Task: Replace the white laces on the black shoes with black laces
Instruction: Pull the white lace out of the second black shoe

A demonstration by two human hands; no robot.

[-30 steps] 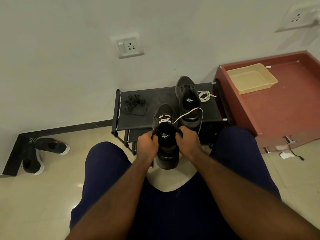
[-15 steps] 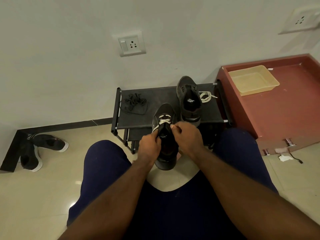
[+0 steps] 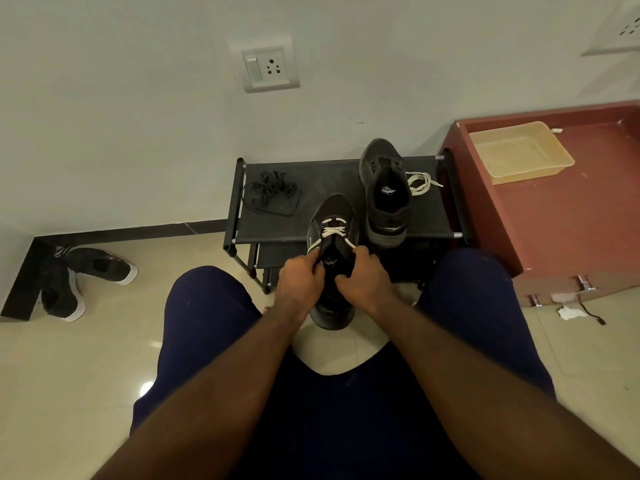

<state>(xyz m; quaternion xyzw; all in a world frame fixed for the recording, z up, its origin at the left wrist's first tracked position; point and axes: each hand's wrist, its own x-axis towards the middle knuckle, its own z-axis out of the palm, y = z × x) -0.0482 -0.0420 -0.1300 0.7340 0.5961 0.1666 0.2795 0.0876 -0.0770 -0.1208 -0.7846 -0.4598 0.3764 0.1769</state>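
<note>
A black shoe [image 3: 332, 216] is held between my knees, toe pointing away, with a white lace [image 3: 334, 232] still threaded through its front eyelets. My left hand [image 3: 300, 282] grips the shoe's left side near the collar. My right hand [image 3: 362, 280] pinches the white lace's right end at the shoe's opening. The second black shoe [image 3: 386, 192] stands unlaced on the black shoe rack [image 3: 325, 183], with a loose white lace [image 3: 420, 181] bundled on its right. A tangle of black laces [image 3: 272, 197] lies on the rack's left part.
A pair of black sneakers with white soles [image 3: 81, 278] lies on the tiled floor at the left. A red-brown cabinet [image 3: 561, 216] with a beige plastic tray [image 3: 519, 152] stands at the right. A wall socket [image 3: 270, 67] is on the wall behind the rack.
The long loop of white lace that trailed over the far shoe is gone, drawn down into my right hand. My right hand went up to the eyelets, then came back to the shoe's opening.
</note>
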